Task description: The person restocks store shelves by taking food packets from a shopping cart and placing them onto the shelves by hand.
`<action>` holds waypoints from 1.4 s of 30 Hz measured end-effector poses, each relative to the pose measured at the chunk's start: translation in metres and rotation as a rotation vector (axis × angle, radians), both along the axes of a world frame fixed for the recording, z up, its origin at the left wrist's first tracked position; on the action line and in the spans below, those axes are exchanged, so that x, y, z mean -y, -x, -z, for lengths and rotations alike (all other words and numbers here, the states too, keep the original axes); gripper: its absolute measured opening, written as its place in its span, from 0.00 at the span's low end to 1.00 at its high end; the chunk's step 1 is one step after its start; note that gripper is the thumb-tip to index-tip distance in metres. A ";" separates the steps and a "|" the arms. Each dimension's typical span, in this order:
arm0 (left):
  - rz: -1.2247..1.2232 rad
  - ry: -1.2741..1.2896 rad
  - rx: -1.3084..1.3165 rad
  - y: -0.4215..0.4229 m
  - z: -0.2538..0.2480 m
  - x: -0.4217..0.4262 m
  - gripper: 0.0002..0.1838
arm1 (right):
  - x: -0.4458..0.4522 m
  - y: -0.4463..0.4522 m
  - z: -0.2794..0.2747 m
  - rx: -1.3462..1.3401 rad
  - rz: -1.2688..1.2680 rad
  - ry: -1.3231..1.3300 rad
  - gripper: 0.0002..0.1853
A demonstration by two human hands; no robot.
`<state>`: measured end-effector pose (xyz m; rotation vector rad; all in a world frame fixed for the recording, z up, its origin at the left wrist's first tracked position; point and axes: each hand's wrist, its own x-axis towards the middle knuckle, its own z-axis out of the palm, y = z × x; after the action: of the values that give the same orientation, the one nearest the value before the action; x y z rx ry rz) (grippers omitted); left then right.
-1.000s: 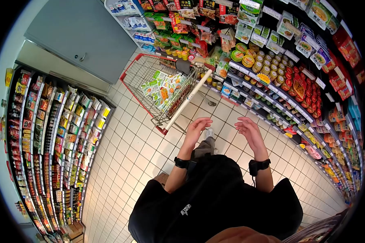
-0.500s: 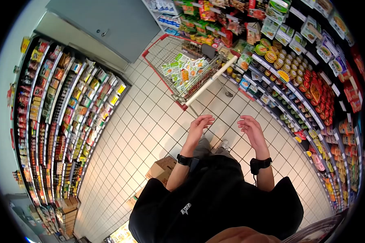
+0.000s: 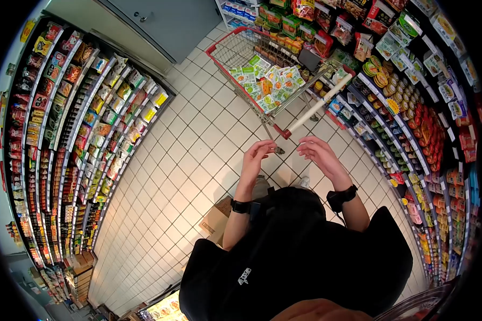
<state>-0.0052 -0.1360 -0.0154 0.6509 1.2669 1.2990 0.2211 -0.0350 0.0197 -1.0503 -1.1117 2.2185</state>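
Note:
My left hand (image 3: 256,156) is raised in front of my body, fingers partly curled and apart, holding nothing. Opposite it, my right hand (image 3: 319,155) is also bare, its fingers loosely stretched toward the left hand. A gap separates the two. Just beyond them stands a shopping cart (image 3: 281,128) with a red-trimmed wire basket and a pale push bar (image 3: 321,106); neither hand touches it. Inside lie several green-and-white food packets (image 3: 276,85), with an orange one (image 3: 265,86) among them. Each wrist wears a black band.
Stocked shelves (image 3: 85,144) line the left side, and more shelves (image 3: 396,123) with jars and packets curve along the right. A cardboard box (image 3: 215,220) sits on the tiled floor (image 3: 160,192) beside my left arm. A grey door (image 3: 160,24) is at the back.
The view has turned, so the cart now appears further right and higher. My hands have drawn slightly closer together and moved up a little; both remain without anything in them.

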 end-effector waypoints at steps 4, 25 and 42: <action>-0.065 -0.014 0.002 0.064 0.001 0.022 0.16 | 0.005 0.066 0.005 0.041 -0.050 0.016 0.12; -0.326 0.118 0.010 0.206 0.016 0.070 0.19 | 0.001 0.234 0.037 0.125 -0.165 0.102 0.10; -0.144 0.139 -0.067 0.288 0.016 -0.074 0.18 | -0.123 0.321 0.058 0.043 -0.077 0.114 0.13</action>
<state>-0.2934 -0.0622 -0.0310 0.5165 1.4673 1.3010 -0.0999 0.0877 -0.0386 -1.1250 -1.0711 2.3542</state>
